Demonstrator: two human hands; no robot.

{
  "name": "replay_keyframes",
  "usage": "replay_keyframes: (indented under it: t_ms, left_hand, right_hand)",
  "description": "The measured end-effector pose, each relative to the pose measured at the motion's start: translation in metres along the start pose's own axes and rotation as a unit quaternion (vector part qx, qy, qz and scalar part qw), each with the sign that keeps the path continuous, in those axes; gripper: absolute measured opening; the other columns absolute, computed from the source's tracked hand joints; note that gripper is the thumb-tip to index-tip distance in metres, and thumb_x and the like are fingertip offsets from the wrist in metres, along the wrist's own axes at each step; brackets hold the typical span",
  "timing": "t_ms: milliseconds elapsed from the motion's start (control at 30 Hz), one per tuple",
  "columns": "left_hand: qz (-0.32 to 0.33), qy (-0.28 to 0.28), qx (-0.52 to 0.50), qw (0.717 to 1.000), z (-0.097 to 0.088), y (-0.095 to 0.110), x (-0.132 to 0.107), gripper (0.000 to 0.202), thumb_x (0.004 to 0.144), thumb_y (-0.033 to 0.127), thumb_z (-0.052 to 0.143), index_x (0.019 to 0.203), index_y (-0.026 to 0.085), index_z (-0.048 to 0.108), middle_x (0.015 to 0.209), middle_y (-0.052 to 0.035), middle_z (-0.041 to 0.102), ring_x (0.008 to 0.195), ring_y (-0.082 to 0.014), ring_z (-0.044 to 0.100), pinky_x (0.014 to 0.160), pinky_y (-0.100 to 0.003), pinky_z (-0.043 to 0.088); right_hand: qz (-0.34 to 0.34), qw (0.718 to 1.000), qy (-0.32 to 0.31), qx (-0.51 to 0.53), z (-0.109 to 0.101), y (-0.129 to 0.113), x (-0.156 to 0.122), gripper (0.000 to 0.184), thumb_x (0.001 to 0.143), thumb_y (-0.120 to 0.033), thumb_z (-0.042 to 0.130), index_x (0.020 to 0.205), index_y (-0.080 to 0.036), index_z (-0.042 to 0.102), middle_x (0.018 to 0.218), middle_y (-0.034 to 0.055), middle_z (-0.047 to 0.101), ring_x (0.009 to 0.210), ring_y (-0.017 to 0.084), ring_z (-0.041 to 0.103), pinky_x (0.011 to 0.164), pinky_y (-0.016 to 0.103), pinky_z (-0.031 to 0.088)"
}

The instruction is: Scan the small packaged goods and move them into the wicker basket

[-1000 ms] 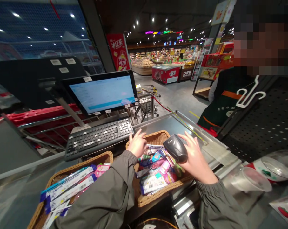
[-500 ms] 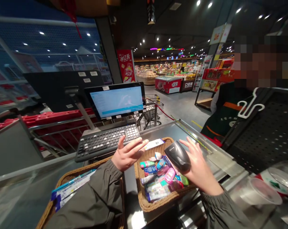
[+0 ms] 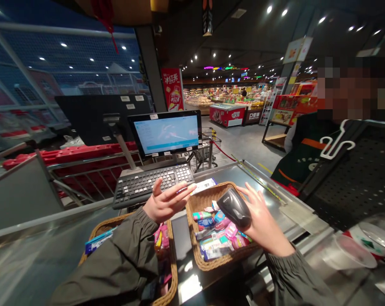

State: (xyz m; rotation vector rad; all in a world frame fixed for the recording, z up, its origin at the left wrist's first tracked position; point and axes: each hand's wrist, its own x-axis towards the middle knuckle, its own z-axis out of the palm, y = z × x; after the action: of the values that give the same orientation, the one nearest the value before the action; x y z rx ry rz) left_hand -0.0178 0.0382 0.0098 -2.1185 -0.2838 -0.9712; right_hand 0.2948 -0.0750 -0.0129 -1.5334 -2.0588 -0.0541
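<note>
My right hand (image 3: 262, 219) grips a black barcode scanner (image 3: 234, 207) above the right wicker basket (image 3: 208, 267), which holds several small colourful packets. My left hand (image 3: 165, 203) is raised between the two baskets, fingers stretched toward the scanner, pinching a flat white packet (image 3: 203, 186) at its fingertips. The packet hangs just over the basket's far rim, in front of the keyboard (image 3: 152, 183). A second wicker basket (image 3: 167, 282) sits under my left sleeve.
A monitor (image 3: 167, 134) stands behind the keyboard on the steel checkout counter (image 3: 243, 174). A person in a dark apron (image 3: 303, 155) stands at the right behind a black perforated panel (image 3: 358, 178). Clear plastic cups (image 3: 351, 250) sit at the near right. Red carts line the left.
My left hand lifted out of the right basket with the white packet and moved up and left. The scanner hand stayed nearly in place. The view tilted upward.
</note>
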Motion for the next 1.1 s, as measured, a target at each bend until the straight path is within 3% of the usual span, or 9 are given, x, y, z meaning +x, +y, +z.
replay_keyframes:
  t_ms: [367,567,667,933,1100]
  left_hand:
    - [0.028,0.020,0.013,0.999,-0.026,-0.003,-0.007,0.015,0.082,0.021,0.072,0.088,0.031,0.064,0.125,0.0101,0.068,0.137,-0.0151,0.045,0.125,-0.055,0.003]
    - [0.012,0.021,0.026,0.999,-0.042,-0.002,-0.019,0.020,0.083,0.021,0.071,0.096,0.034,0.066,0.124,0.0107,0.068,0.137,-0.0137,0.045,0.126,-0.052,0.003]
    - [0.009,0.025,0.023,0.999,-0.053,-0.004,-0.026,0.017,0.082,0.019,0.071,0.092,0.033,0.065,0.122,0.0107,0.069,0.134,-0.0139,0.048,0.126,-0.052,0.003]
    - [-0.040,-0.045,0.051,0.997,-0.097,-0.013,-0.059,0.023,0.088,0.024,0.064,0.106,0.037,0.064,0.119,0.0095,0.071,0.123,-0.0147,0.059,0.125,-0.047,-0.005]
    - [-0.064,-0.075,0.030,0.995,-0.129,-0.015,-0.080,0.014,0.090,0.024,0.062,0.099,0.034,0.065,0.122,0.0077,0.069,0.124,-0.0139,0.058,0.125,-0.045,-0.006]
  right_hand:
    - [-0.017,1.000,-0.009,0.004,0.005,-0.024,-0.007,0.045,0.080,-0.036,0.062,0.121,-0.019,0.062,0.145,0.0171,0.045,0.145,0.041,0.024,0.111,0.071,0.023]
    - [-0.032,0.999,-0.015,-0.002,0.009,-0.040,-0.009,0.043,0.079,-0.034,0.063,0.120,-0.021,0.063,0.144,0.0160,0.047,0.144,0.040,0.026,0.111,0.071,0.023]
    - [-0.033,0.999,-0.019,0.003,0.009,-0.053,-0.008,0.042,0.080,-0.032,0.061,0.120,-0.021,0.063,0.143,0.0159,0.048,0.144,0.040,0.027,0.110,0.072,0.023]
    - [-0.064,0.998,-0.025,0.000,0.013,-0.090,-0.001,0.044,0.076,-0.028,0.060,0.119,-0.019,0.062,0.143,0.0171,0.047,0.144,0.040,0.025,0.110,0.071,0.023]
    - [-0.094,0.995,-0.031,-0.006,0.025,-0.105,0.005,0.042,0.077,-0.027,0.060,0.118,-0.019,0.063,0.144,0.0162,0.046,0.145,0.040,0.024,0.111,0.071,0.019]
